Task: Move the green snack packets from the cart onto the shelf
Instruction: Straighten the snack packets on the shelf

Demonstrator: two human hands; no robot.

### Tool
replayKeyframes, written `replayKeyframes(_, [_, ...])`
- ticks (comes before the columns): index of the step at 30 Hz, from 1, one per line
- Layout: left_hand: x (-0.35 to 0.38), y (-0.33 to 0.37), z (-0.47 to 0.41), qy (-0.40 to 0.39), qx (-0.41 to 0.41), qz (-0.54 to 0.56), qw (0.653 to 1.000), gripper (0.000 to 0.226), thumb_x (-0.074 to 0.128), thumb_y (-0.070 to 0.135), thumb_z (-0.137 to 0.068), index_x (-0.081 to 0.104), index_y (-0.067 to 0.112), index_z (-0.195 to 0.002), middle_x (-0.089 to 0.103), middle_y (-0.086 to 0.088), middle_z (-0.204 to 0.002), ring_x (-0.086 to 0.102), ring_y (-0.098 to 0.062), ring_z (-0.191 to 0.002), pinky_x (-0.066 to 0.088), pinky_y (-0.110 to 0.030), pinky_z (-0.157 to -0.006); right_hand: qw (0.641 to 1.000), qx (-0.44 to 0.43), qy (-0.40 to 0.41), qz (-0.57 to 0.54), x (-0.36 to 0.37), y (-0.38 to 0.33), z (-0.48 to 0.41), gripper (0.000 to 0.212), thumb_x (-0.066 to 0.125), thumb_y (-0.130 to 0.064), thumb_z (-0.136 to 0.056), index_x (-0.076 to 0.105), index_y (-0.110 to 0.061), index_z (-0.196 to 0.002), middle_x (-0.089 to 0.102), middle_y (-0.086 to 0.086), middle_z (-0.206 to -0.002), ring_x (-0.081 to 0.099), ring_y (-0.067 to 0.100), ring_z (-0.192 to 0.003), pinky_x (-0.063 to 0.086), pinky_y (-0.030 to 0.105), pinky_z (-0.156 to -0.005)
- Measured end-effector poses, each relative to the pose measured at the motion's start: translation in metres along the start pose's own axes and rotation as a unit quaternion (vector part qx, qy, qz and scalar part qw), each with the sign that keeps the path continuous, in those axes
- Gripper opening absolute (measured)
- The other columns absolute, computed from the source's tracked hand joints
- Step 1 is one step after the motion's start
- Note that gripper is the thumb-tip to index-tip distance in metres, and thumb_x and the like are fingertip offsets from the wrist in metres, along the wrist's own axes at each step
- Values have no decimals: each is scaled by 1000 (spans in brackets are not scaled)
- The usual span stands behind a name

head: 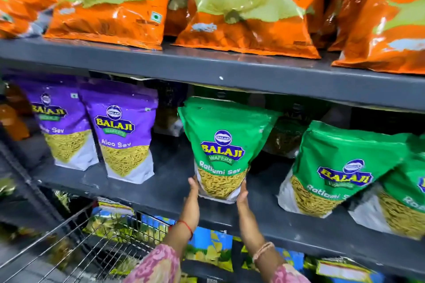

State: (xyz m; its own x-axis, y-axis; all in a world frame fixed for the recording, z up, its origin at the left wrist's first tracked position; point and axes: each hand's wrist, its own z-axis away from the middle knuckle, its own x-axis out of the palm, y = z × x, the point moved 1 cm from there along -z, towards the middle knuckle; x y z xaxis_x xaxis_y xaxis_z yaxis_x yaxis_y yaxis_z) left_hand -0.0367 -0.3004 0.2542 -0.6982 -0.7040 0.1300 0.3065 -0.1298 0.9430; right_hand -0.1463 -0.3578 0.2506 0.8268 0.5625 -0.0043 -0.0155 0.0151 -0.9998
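Note:
A green snack packet (224, 145) labelled Ratlami Sev stands upright on the dark middle shelf (161, 188). My left hand (193, 187) presses its lower left side and my right hand (242, 194) its lower right side, so both grip its base. Two more green packets (340, 167) lean on the same shelf to the right. The wire cart (76, 243) is at the lower left below the shelf; I see no green packets in the part that shows.
Two purple Aloo Sev packets (124, 140) stand left of the held packet, with a gap of bare shelf between. Large orange bags (248, 7) fill the shelf above. Blue and yellow packets (207, 250) sit on the shelf below, behind my forearms.

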Motion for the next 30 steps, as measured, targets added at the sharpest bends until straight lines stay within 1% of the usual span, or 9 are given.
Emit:
replayKeyframes(2, [-15, 2, -10, 18, 17, -6, 1000, 134, 25, 100, -28, 26, 29, -141, 14, -3, -157, 4, -17, -145, 3, -46, -121, 999, -2, -31, 36, 21, -3, 4, 68, 15, -79, -63, 1, -52, -123, 5, -40, -128, 11, 4, -137, 2, 35, -119])
replayKeyframes(6, [-36, 6, -14, 9, 47, 15, 999, 80, 17, 79, -61, 38, 39, -126, 35, -1, -149, 23, -18, -141, 14, -37, -119, 997, 39, -42, 53, 43, -4, 4, 66, 16, -78, -68, -2, -52, -126, 14, -29, -135, 16, 12, -138, 5, 41, -120])
replayKeyframes(12, [-42, -3, -16, 47, 51, 30, 997, 128, 26, 97, -37, 27, 23, -142, 19, -5, -156, 10, -20, -145, 7, -46, -121, 991, 47, -54, 111, 43, -4, 12, 54, 24, -46, -93, -5, -42, -138, 18, -21, -144, 17, 20, -141, 9, 40, -119])
replayKeyframes(17, [-40, -28, 3, 287, 106, 56, 950, 70, 30, 60, -86, 57, 2, -116, 57, -25, -127, 52, -34, -118, 36, -44, -101, 984, -16, -15, 178, -11, 21, 53, 62, 36, -33, -93, -13, -44, -131, -2, -14, -152, 14, 9, -140, 16, 37, -117])
replayKeyframes(20, [-2, -41, 45, 360, 158, -163, 905, 74, 26, 55, -85, 59, -11, -91, 61, -40, -94, 56, -49, -91, 39, -48, -82, 984, -17, 98, 148, -80, 33, 70, 57, 43, -26, -92, 3, -44, -130, 10, -2, -155, 25, 13, -138, 28, 19, -107])
replayKeyframes(22, [42, -53, 61, 293, 223, -283, 886, 61, 24, 41, -93, 58, -11, -91, 60, -38, -88, 57, -50, -85, 42, -51, -77, 979, -18, 177, 100, -127, 28, 69, 54, 40, -13, -93, 10, -34, -134, 12, 4, -155, 27, 16, -136, 29, -4, -87])
replayKeyframes(23, [68, -53, 64, 229, 215, -271, 910, 53, 27, 34, -93, 58, -8, -98, 60, -36, -98, 56, -49, -94, 43, -53, -83, 977, -15, 200, 73, -151, 23, 64, 51, 36, -11, -94, 14, -28, -136, 13, 6, -155, 26, 15, -135, 28, -7, -83])
replayKeyframes(27, [151, -36, 54, 5, 84, -72, 994, 55, 29, 43, -93, 40, 7, -133, 41, -13, -143, 34, -28, -135, 26, -40, -114, 983, 5, 184, 14, -209, 1, 31, 47, 26, -26, -96, 13, -21, -141, 19, 4, -152, 20, 16, -139, 19, 28, -112])
replayKeyframes(30, [185, -31, 35, -89, 54, -61, 993, 64, 32, 50, -89, 25, 14, -142, 24, -2, -153, 25, -17, -140, 16, -34, -118, 990, -14, 139, -3, -212, -12, 15, 43, 21, -22, -97, 14, -19, -139, 10, -2, -152, 13, 4, -134, 19, 4, -101])
